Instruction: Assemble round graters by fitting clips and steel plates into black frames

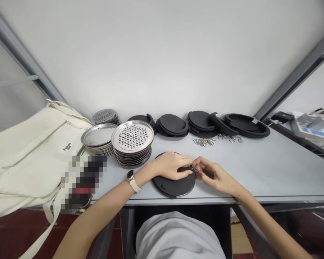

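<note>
Head view: black disc (175, 187) flat at the table's (259, 172) near edge, lower centre of frame. Left hand (175, 166) lies over its top, fingers loosely bent. Right hand (209, 173), at the disc's right rim, pinches a small metal clip (193, 168) between thumb and fingers. More clips (203, 141) lie loose above; perforated metal discs (132, 138) stacked left of centre.
</note>
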The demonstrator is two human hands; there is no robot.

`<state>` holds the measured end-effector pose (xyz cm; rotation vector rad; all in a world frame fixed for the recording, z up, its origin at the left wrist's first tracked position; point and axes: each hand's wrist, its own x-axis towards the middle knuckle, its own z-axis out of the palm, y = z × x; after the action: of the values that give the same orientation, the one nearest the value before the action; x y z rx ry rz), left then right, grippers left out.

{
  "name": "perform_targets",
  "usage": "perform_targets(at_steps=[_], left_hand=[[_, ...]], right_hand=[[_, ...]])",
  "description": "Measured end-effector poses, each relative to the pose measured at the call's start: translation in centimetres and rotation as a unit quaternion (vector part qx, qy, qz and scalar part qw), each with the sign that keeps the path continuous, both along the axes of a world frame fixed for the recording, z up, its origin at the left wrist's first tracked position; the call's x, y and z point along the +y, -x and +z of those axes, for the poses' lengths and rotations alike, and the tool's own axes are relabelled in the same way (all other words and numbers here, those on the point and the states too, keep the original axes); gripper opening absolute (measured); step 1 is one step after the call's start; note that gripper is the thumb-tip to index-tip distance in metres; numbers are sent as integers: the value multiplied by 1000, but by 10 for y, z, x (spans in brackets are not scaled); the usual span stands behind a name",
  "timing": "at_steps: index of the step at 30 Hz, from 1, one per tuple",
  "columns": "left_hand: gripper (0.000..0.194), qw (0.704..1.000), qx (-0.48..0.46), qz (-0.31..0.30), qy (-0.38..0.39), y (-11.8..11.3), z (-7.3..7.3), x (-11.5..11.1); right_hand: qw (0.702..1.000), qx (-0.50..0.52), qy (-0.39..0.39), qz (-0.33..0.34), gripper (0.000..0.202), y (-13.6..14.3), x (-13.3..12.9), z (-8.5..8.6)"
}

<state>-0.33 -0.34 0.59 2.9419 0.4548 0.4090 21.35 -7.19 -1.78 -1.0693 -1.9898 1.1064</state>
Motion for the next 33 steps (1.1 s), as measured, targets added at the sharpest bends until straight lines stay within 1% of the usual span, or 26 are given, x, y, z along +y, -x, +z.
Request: perform_targets(at_steps=[9,18,24,33], left_hand=[[19,1000,4,4,10,0,0,0],[19,1000,9,6,4,0,0,0],[19,1000,3,2,-5,0,0,-1],[19,1000,5,2,-1,0,0,0]], right_hand=[[999,-24,-21,0,10,0,0,-1],[1000,-11,2,-2,14,0,-1,4],[1000,-5,18,-1,12,0,0,2],[1000,-4,19,2,11,-1,1,0]])
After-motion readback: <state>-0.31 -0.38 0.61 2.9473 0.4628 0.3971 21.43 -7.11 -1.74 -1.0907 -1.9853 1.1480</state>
